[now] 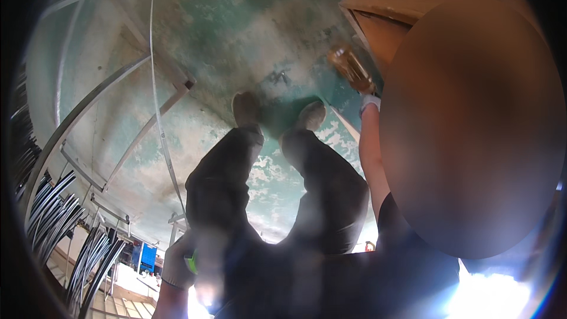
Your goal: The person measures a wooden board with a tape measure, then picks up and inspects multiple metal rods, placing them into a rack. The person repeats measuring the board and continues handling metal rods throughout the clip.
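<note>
At the upper right, my right hand (371,101), in a pale glove, is closed on the end of an amber, glossy, bottle-shaped thing (352,70). Motion blurs that thing, so its exact kind does not show. My right forearm is bare below a dark sleeve. At the lower left, my left hand (177,260), in a greyish glove, is low beside my thigh. A bright green patch (191,263) shows at its edge; its fingers cannot be made out. The lower end of a long, thin pale strip (158,103) comes down near this hand.
Brown boards or a box (378,35) stand at the upper right; a large blurred oval covers what is beside them. Metal frame bars (97,91) and bundled dark rods (56,215) line the left. My shoes (245,109) are on the worn green floor (227,12).
</note>
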Motion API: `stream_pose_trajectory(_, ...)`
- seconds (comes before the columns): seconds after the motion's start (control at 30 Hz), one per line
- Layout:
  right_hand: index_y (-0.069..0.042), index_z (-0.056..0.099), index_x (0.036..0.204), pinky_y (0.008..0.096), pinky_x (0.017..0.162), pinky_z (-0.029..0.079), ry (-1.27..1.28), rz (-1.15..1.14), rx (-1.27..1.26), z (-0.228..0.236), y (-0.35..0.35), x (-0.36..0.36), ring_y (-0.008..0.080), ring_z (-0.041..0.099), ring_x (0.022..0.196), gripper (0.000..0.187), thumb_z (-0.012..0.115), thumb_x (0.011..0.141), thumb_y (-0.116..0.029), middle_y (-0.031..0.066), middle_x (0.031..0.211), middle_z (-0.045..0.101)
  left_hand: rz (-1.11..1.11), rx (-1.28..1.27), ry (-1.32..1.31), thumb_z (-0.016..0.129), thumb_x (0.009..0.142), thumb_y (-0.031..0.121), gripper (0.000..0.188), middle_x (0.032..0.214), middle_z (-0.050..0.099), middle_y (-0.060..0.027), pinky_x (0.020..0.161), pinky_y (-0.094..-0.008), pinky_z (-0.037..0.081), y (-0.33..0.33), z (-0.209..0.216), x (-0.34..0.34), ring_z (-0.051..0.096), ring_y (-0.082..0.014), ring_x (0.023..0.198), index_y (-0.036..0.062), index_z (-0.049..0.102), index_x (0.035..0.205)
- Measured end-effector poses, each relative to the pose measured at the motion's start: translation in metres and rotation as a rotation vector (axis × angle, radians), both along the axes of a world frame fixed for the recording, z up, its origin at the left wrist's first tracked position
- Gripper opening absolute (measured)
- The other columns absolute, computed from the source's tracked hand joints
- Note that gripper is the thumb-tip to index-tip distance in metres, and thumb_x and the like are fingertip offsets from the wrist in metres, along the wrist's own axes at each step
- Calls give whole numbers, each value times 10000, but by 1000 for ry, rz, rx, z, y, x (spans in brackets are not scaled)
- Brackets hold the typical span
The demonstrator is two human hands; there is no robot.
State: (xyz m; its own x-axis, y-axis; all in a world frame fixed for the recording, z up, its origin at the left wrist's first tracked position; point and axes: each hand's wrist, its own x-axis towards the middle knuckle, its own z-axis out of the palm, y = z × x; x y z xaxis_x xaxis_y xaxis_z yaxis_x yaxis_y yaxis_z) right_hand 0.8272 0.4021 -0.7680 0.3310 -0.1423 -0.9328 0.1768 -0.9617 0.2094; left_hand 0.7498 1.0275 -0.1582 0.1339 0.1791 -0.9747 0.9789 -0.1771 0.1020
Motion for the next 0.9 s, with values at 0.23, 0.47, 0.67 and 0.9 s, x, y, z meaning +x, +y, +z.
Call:
stream_pose_trajectory(0.23,-121,764,1310,422,1043,554,-297,-477,-74,147,126,51,301,694,1281,435,664,954,-351,123,1380,733,-210,37,-169,686,1002,158,99,813,670,-57,654,-275,519,-28,14,25,657,-139,727,59,693,1009)
stream_pose_trajectory(0.47,-63,636,1438,415,1119,525,-426,-804,53,142,166,37,349,639,1350,739,854,822,-409,192,1458,665,-501,-26,-153,752,877,10,204,921,720,-86,813,-324,560,-3,14,5,711,-192,878,48,703,1071)
stream_pose_trajectory(0.67,4,563,1458,419,1176,478,-287,-905,205,118,232,38,371,612,1375,995,944,676,-480,250,1451,650,-119,-40,36,715,939,17,84,887,696,-55,745,-291,542,4,0,18,699,-158,839,62,716,1010)
stream_pose_trajectory(0.9,-51,700,1241,450,992,534,-295,-1128,186,162,301,36,353,704,1161,613,849,757,-397,184,1276,735,469,-46,300,616,1065,168,174,871,676,-33,690,-274,523,13,2,9,669,-127,791,43,704,983)
